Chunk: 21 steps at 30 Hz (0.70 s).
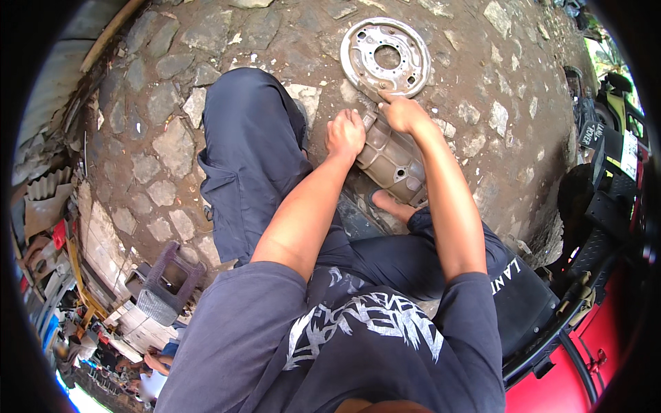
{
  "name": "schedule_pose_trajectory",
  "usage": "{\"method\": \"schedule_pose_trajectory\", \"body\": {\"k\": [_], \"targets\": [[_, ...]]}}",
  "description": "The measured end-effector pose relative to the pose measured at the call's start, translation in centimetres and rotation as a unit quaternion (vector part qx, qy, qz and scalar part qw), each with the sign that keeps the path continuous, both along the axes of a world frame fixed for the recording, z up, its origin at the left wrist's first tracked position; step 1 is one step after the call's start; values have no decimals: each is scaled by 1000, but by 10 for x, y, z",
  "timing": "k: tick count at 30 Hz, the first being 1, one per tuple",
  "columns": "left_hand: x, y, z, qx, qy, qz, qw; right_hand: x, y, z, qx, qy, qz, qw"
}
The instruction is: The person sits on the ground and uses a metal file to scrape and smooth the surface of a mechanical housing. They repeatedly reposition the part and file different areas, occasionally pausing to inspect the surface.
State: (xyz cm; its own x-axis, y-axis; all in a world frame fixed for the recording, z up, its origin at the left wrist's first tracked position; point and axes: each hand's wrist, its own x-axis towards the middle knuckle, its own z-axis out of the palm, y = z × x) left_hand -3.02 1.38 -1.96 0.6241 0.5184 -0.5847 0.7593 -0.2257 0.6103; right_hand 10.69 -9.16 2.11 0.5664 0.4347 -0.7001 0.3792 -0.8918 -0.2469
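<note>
A weathered cast metal housing (392, 165) lies at an angle between my legs. My left hand (343, 134) is closed over the left side of its upper end, fingers curled. At that same end is my right hand (403, 113), index finger extended toward the lower rim of a round metal plate and the other fingers bent; whatever lies under them is hidden. The round plate (358, 55), with a large centre hole and smaller holes, lies flat on the ground just beyond both hands. My bare right foot (389, 206) is beside the housing.
Cobbled dirt ground (169, 144) surrounds me. A red vehicle (571, 372) with black metal fittings stands close at right. Scrap sheets (48, 199), planks and a dark plastic frame (179, 268) line the left. Another person (155, 372) shows at the lower left.
</note>
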Motion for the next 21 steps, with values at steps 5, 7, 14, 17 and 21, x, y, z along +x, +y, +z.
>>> {"method": "schedule_pose_trajectory", "body": {"k": [5,7,14,17,21], "targets": [[0,-4,-2,20,-10,18,1000,-23,-14,67,46,10,-65,997],[1,-5,-2,18,-19,12,1000,-11,-12,28,33,6,-61,998],[2,-2,-3,2,14,2,1000,16,-2,-28,-6,23,-8,1000],[-1,-1,0,-9,6,8,1000,-2,-22,21,45,16,-25,999],[-4,-3,2,2,-3,14,1000,-17,-31,30,47,10,-53,997]]}}
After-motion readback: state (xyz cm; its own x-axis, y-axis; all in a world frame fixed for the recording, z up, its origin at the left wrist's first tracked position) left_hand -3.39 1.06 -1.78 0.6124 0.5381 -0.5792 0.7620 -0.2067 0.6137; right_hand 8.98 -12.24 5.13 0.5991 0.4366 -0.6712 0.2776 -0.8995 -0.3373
